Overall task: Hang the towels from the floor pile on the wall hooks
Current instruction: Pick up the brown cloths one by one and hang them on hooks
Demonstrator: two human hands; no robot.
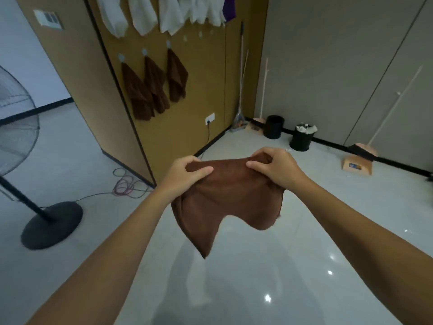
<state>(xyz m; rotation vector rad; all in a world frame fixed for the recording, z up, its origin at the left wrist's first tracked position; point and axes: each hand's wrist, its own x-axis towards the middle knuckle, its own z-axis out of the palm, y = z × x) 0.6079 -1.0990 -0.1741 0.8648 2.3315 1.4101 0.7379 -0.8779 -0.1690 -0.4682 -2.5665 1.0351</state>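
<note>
Listener: Hands first. What do they have hold of?

Describer: Both bare arms reach forward, seen from the wearer's own eyes. The left hand (187, 174) and the right hand (276, 170) each pinch the top edge of a brown towel (225, 198), thumb against curled fingers, one hand at each end. The towel hangs spread between them in the air above the glossy floor (304, 254), with its lower corners drooping.

Listener: How much is already hung?

Describer: On the tan wall (187, 113) ahead and to the left, three brown towels (152, 87) hang side by side from a lower row of hooks. Above them hang several white towels (140, 17) and one purple towel (229, 7), all cut off by the top of the picture. To the right of the third brown towel, a few bare hooks (185, 38) show.

Listener: And what is left?

Describer: This towel, at least. It is well apart from the wall, so it must be carried over and hooked. The nearest bare hook looks the likely spot. The floor pile is out of view, so I cannot tell how many more wait.
</note>
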